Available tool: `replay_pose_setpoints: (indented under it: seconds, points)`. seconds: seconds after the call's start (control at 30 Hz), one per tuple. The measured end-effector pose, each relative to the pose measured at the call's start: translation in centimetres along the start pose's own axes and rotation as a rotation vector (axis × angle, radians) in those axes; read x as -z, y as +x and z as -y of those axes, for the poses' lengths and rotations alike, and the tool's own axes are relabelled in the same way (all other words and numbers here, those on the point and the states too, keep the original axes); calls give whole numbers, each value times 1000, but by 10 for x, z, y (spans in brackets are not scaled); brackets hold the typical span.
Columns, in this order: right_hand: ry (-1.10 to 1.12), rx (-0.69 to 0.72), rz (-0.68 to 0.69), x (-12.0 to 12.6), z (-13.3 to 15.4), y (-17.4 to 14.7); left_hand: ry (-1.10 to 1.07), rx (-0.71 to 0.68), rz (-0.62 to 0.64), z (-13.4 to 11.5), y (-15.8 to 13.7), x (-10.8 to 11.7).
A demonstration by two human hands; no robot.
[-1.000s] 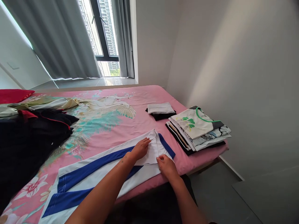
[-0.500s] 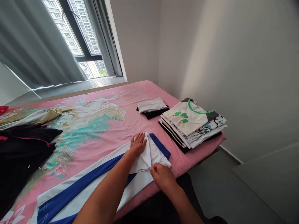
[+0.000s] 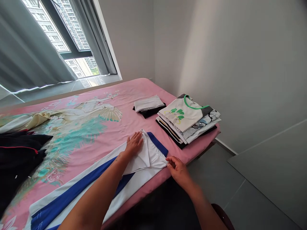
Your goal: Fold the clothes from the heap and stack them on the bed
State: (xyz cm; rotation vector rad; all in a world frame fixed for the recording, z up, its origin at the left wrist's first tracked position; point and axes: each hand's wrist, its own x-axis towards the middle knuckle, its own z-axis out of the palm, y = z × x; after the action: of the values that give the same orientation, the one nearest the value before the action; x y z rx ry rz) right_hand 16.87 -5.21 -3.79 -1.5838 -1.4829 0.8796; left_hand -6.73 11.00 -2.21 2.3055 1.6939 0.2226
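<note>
Pink floral bed sheet (image 3: 130,92); white-and-blue garment (image 3: 88,179) laid along its near edge.
Left hand (image 3: 133,143) flat on the garment's folded white layer, fingers extended, not gripping; right hand (image 3: 178,171) with fingers pinched on its right-hand corner. Beyond: folded clothes stack (image 3: 182,116), smaller folded pile (image 3: 149,103) beside it; dark clothing (image 3: 16,163) well apart, at left.

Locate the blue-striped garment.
Head view, lower left to centre: the blue-striped garment lies along the near edge of the pink bedsheet, under the left hand, pinched by the right hand, left of the taller clothes stack.
</note>
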Motion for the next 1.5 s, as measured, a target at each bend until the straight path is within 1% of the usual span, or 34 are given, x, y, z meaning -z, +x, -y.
replay_pose_setpoints:
  seconds: [0.07, 0.13, 0.27, 0.37, 0.47, 0.53, 0.63, 0.7, 0.77, 0.87, 0.93, 1.07, 1.17, 1.23, 1.37, 1.43, 1.5]
  points:
    - [-41, -12, 22, -1, 3, 1, 24, -61, 1, -4, -4, 1]
    - [-97, -27, 32, -2, 6, 3, 32, -77, 24, -9, -7, -1]
    - [-185, -40, 15, -7, 5, 5, 11, 17, 30, -15, -7, -11]
    - [-178, -38, -5, -10, 2, 4, -73, 25, -19, -12, -4, -13]
    - [-99, -42, -23, -11, -1, 3, -189, 65, -97, -4, 5, -5]
    - [-47, -23, -64, -9, -3, 6, -216, 98, -139, 2, 15, 2]
    - [-66, 25, -171, -5, -4, 18, -227, 107, -159, 8, 32, 9]
    - [-119, 37, -209, -3, -5, 31, -234, 97, -158, 9, 41, 11]
    - [-156, 27, -191, -2, -4, 45, -237, 84, -171, 9, 45, 11]
    - [-183, 8, -155, -2, -4, 63, -235, 37, -214, 8, 43, 12]
    - [-198, 20, -152, -3, -5, 70, -203, -42, -216, 8, 40, 14]
    - [-211, 83, -124, -5, -5, 75, 32, -256, -138, 10, 45, 27]
    - [-223, 85, -109, -5, -5, 76, 169, -303, -56, 12, 57, 39]
    - [-233, 82, -108, -6, -5, 78, 197, -340, 26, 13, 66, 47]
    - [-250, 95, -126, -7, -6, 79, 236, -459, 207, 15, 79, 58]
    - [-248, 93, -129, -7, -6, 79, 263, -500, 252, 14, 85, 62]
    - [-243, 85, -128, -7, -7, 78, 290, -527, 270, 13, 90, 66]
